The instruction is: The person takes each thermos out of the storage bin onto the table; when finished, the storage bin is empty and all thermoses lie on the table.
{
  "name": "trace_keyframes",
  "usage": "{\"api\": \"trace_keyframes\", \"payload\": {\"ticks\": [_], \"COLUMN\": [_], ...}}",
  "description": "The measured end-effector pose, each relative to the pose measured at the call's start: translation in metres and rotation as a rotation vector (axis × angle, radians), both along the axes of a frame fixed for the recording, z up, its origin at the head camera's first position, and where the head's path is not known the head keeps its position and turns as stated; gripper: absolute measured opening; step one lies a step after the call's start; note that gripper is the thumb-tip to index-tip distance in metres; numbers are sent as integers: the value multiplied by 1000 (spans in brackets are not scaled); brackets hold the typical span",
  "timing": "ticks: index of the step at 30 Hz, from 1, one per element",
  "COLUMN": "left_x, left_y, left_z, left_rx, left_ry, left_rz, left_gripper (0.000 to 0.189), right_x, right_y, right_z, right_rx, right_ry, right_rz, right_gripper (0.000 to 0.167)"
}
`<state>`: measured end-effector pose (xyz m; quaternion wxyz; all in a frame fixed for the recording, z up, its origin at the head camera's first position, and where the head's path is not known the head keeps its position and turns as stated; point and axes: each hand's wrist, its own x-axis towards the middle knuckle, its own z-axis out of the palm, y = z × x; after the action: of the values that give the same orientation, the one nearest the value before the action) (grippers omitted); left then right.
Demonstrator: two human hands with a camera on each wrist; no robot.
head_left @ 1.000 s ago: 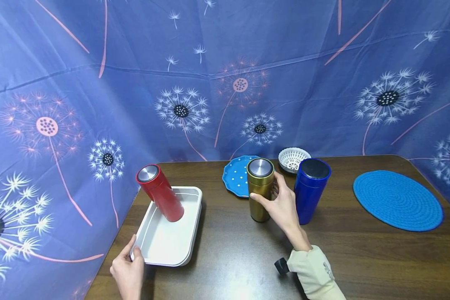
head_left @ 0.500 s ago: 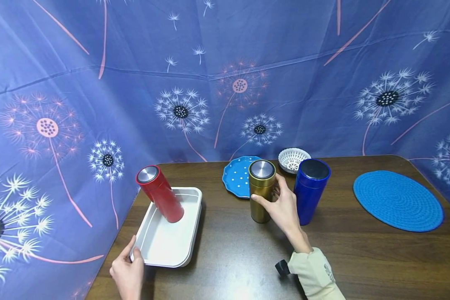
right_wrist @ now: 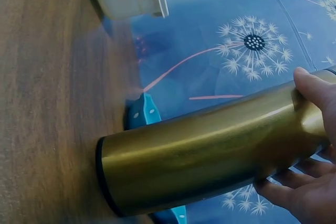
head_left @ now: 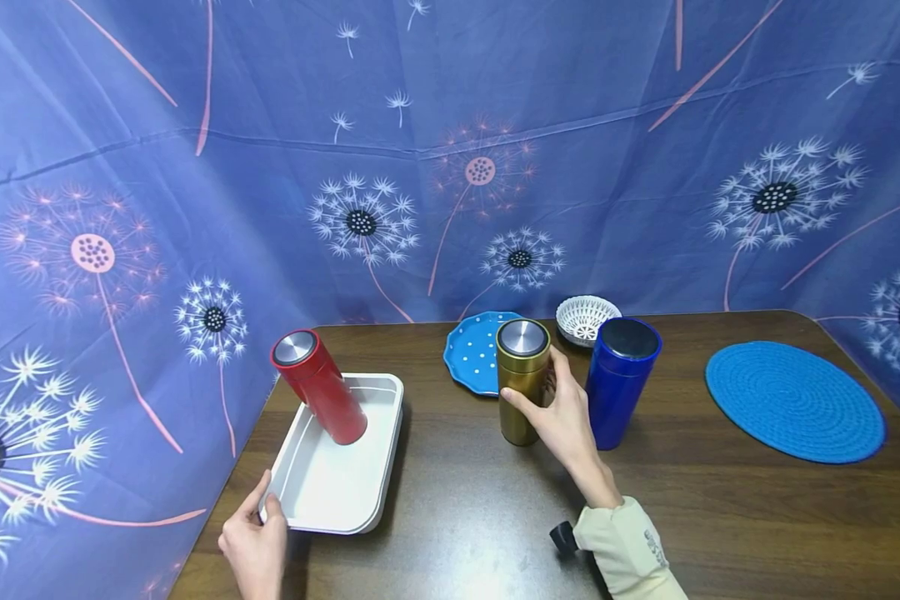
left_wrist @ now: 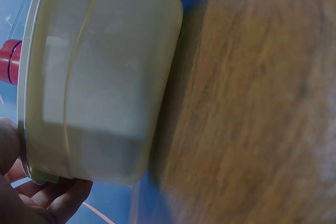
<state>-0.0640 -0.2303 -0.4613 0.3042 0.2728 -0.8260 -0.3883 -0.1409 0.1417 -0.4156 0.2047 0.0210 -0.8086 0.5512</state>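
Observation:
In the head view my left hand [head_left: 255, 537] grips the near left corner of a white plastic container [head_left: 375, 512]. The left wrist view shows fingers under the rim of that container [left_wrist: 105, 77]. A red thermos flask [head_left: 326, 396] with a silver-topped lid stands inside it. At the middle of the table my right hand [head_left: 570, 412] holds a gold thermos flask [head_left: 521, 379], thumb on the near side and fingers behind. The flask is upright, its base at the tabletop. Just right of that hand stands a blue thermos flask [head_left: 621, 392] with a dark lid.
Behind the gold flask lies a blue polka-dot plate [head_left: 471, 358], partly hidden. A white openwork bowl [head_left: 587, 317] sits at the back edge. A round blue woven mat [head_left: 795, 400] lies at right on the brown wooden table [head_left: 450, 492]. A dandelion-print cloth [head_left: 450, 100] hangs behind.
The gold flask and my right hand have shifted very slightly towards me. My left hand, the container and the other flasks stay as they were.

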Motion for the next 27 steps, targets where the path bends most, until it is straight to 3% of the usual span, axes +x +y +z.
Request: {"api": "trace_keyframes", "payload": {"ticks": [9, 20, 27], "left_x": [0, 1, 1], "left_y": [-1, -4, -3], "left_z": [-1, 1, 2], "left_rx": [-8, -2, -15], "left_ry": [-20, -1, 17], "left_rz": [10, -21, -20], "left_gripper": [34, 34, 33], "right_x": [13, 41, 61], "right_y": [-4, -5, -4], "right_z": [-4, -7, -7], "right_rx": [10, 57, 92], "right_ry": [12, 52, 32], "right_rz": [17, 13, 12], "right_gripper": [99, 105, 105]}}
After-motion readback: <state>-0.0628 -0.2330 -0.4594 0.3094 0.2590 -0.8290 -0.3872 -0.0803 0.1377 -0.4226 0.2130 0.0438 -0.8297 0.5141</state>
